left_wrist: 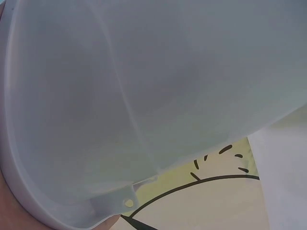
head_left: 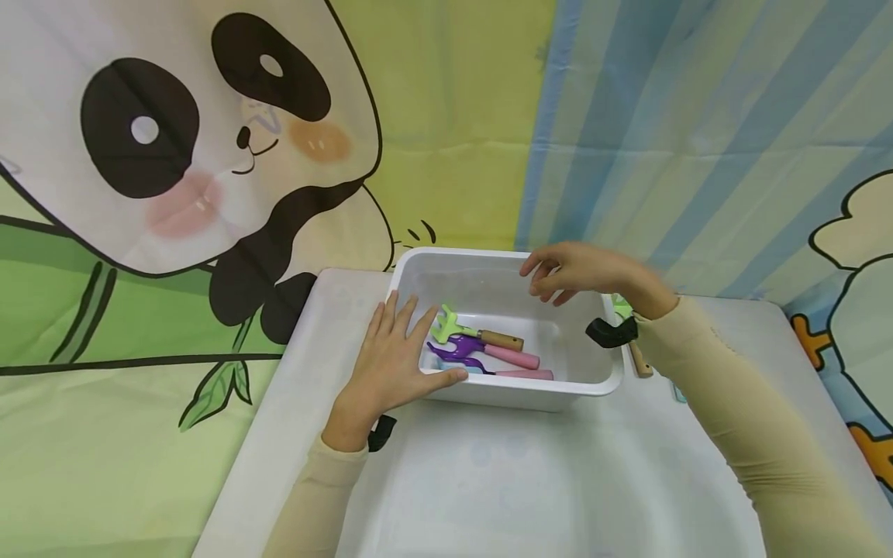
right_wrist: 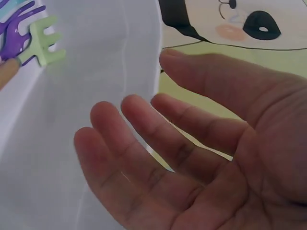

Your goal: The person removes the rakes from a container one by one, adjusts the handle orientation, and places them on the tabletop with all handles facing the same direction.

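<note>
A white plastic bin point(head_left: 481, 263) stands on the table, several small garden tools lying along its left and front inside. A light green hand rake point(head_left: 501, 339) has a wooden handle; just in front lies a purple hand rake point(head_left: 512, 356) with a pink handle. Nearest the front wall, another pink-handled purple tool point(head_left: 523, 374) is partly hidden by the rim. My left hand point(head_left: 391, 353) rests fingers spread on the bin's left front corner. Above the bin's back right part hovers my right hand point(head_left: 575, 271), its fingers loosely bent and holding nothing, as the right wrist view shows.
Right of the bin, a wooden handle point(head_left: 640, 361) and a bit of green show beside my right wrist. A small teal edge point(head_left: 679, 393) peeks out from under the sleeve. Behind the white table point(head_left: 488, 480) hangs a panda-printed cloth point(head_left: 446, 116).
</note>
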`<state>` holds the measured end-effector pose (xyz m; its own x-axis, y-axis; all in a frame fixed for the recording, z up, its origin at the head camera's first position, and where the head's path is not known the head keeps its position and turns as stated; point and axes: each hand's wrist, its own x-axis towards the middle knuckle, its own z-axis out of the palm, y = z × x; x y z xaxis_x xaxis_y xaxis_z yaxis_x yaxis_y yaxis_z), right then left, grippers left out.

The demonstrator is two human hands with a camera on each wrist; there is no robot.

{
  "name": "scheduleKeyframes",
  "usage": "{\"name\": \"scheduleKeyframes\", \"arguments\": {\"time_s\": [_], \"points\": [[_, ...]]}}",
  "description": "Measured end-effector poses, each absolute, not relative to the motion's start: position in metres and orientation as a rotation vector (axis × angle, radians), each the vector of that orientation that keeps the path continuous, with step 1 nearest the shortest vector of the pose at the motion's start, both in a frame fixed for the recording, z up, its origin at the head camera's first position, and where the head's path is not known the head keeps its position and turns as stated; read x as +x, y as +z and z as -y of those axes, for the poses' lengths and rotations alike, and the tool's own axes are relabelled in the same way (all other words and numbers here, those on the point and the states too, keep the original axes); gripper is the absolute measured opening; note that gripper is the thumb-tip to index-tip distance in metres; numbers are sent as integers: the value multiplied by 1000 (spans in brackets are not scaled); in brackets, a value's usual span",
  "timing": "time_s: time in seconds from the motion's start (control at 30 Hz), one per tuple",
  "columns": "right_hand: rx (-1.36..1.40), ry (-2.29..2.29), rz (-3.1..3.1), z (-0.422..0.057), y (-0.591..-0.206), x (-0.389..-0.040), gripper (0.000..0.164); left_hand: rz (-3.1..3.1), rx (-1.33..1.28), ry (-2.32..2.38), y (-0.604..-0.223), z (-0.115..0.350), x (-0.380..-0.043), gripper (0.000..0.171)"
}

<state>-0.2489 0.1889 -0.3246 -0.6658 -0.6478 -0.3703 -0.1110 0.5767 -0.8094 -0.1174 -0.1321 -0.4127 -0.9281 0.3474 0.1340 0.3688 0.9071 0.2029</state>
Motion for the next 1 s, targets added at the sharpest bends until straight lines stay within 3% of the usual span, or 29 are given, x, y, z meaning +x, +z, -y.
{"name": "scheduleKeyframes", "arguments": {"time_s": [0.23,1.0], "points": [[-582,-993,-2066,-154,-344,-266,33,2969,-568,-344,-412,132,-118,111],[-534,-710,-2096,-106,-425,-284,39,2955,-576,-312,-415,133,-119,112]]}}
